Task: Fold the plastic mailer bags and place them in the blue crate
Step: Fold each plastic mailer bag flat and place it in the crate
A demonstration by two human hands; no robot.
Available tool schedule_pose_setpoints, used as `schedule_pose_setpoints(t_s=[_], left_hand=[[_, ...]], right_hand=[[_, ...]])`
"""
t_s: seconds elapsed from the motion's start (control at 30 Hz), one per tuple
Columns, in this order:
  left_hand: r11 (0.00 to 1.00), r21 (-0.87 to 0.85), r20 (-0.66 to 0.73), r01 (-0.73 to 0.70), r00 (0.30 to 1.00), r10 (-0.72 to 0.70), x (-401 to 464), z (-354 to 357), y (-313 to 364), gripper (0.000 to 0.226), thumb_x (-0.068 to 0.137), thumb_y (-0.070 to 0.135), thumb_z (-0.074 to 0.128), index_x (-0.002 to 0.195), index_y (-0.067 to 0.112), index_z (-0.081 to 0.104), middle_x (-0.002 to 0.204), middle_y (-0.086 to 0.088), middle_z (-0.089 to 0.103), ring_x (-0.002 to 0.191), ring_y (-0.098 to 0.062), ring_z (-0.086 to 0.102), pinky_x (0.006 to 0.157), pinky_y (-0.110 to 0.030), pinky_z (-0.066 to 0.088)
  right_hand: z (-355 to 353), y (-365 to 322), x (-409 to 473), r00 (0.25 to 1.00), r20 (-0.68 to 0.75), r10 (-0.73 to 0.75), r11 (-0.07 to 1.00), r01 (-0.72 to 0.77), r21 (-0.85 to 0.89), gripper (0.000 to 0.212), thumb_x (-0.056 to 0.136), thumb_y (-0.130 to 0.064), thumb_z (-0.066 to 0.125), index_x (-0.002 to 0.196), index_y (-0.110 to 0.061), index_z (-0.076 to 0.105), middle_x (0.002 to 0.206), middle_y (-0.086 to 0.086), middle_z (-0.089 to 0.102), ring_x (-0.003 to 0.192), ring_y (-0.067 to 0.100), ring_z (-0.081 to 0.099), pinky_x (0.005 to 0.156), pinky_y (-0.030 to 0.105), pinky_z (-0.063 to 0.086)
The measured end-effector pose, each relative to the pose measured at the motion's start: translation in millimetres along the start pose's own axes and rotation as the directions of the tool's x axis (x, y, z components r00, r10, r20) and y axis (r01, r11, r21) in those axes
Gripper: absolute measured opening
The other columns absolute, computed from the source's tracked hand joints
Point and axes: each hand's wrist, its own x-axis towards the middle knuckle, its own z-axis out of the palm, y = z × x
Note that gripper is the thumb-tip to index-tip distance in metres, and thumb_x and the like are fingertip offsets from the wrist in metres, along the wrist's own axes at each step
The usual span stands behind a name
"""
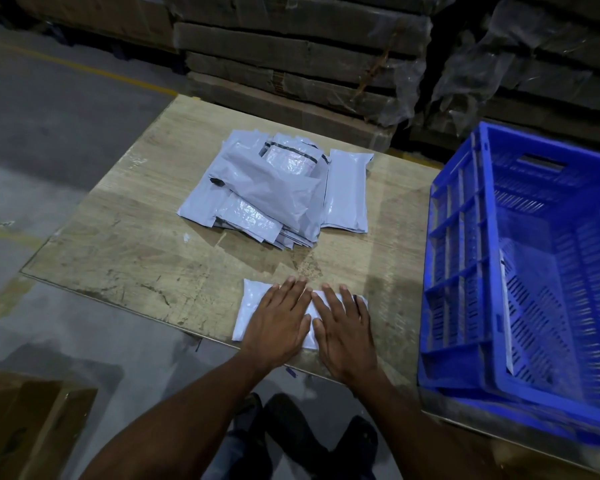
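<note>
Both hands lie flat with fingers spread, pressing one white mailer bag (253,308) onto the wooden surface (136,244) at its near edge: left hand (278,323) on its middle, right hand (345,336) over its right end. The bag's long axis runs left to right, 9 to 3 o'clock. The blue crate (465,271) stands at 3 o'clock, nearer the right hand. The unfolded pile (267,192) waits at 12 o'clock.

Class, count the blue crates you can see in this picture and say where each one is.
1. The crate stands at the right end of the table, beside the pile of bags. Its right side runs out of frame, so anything beyond it is hidden.
</note>
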Motion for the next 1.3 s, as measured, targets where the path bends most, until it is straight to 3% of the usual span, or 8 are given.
schedule_pose_setpoints(t_s=[0.2,0.47,0.67,0.87,1.07,1.2,1.3], left_hand=[[1.000,0.005,0.029,-0.020,0.999,0.020,-4,2,-12,0.060,0.102,0.050,0.038,0.150,0.018,0.053,0.160,-0.009,0.045,0.148,-0.031,0.042,0.117,-0.048,0.039],[0.997,0.058,0.045,0.057,0.997,-0.060,-26,-9,-39,0.074,0.097,0.073,0.035,0.159,0.032,0.037,0.170,-0.001,0.025,0.157,-0.035,0.019,0.125,-0.053,0.019],[0.995,0.082,0.068,0.064,0.995,-0.069,-26,-6,-39,0.075,0.098,0.073,0.033,0.161,0.031,0.035,0.172,0.001,0.019,0.158,-0.035,0.011,0.125,-0.053,0.016],[0.993,0.097,0.073,0.064,0.995,-0.071,-26,-5,-39,0.077,0.098,0.073,0.029,0.162,0.030,0.032,0.173,-0.001,0.017,0.158,-0.038,0.009,0.125,-0.055,0.015],[0.994,0.088,0.065,0.065,0.995,-0.071,-26,-2,-41,0.076,0.098,0.074,0.031,0.161,0.032,0.033,0.173,-0.001,0.016,0.159,-0.038,0.006,0.125,-0.055,0.014],[0.996,0.069,0.058,0.061,0.996,-0.065,-26,-1,-42,0.076,0.097,0.074,0.034,0.160,0.032,0.036,0.172,-0.001,0.019,0.159,-0.038,0.008,0.125,-0.056,0.016],[0.995,0.075,0.070,0.063,0.995,-0.068,-26,-2,-42,0.077,0.097,0.075,0.032,0.161,0.034,0.032,0.173,0.000,0.016,0.159,-0.037,0.006,0.126,-0.055,0.015]], right_hand=[[2,5,0,0.999,0.043,-0.011,1.000,0.012,-0.028,0.053,0.108,-0.044,0.020,0.151,-0.025,0.045,0.164,0.002,0.029,0.153,0.032,0.020,0.117,0.057,0.027],[-2,14,-10,0.999,0.013,0.053,0.998,-0.053,-0.028,0.065,0.103,-0.065,0.025,0.156,-0.029,0.033,0.168,0.003,0.017,0.155,0.029,0.008,0.123,0.052,0.018],[-9,14,-6,0.992,0.103,0.077,0.996,-0.072,-0.042,0.079,0.098,-0.071,0.008,0.160,-0.023,0.023,0.170,0.003,0.004,0.155,0.031,-0.004,0.120,0.063,0.009],[-9,1,10,0.996,0.079,0.043,0.995,-0.035,-0.094,0.070,0.101,-0.068,0.013,0.157,-0.029,0.030,0.167,0.005,0.021,0.155,0.030,0.008,0.116,0.071,0.007],[4,5,9,0.998,0.047,0.045,0.998,-0.043,-0.050,0.066,0.102,-0.066,0.013,0.158,-0.034,0.028,0.167,0.001,0.020,0.156,0.029,0.005,0.116,0.068,0.015],[4,7,11,0.999,0.030,0.031,0.999,-0.031,-0.005,0.066,0.102,-0.066,0.015,0.158,-0.035,0.025,0.168,0.000,0.016,0.156,0.028,0.003,0.117,0.067,0.014],[6,13,-1,0.999,0.007,0.039,0.999,-0.039,-0.032,0.065,0.102,-0.066,0.013,0.159,-0.037,0.021,0.169,-0.001,0.009,0.156,0.028,0.002,0.121,0.059,0.011]])
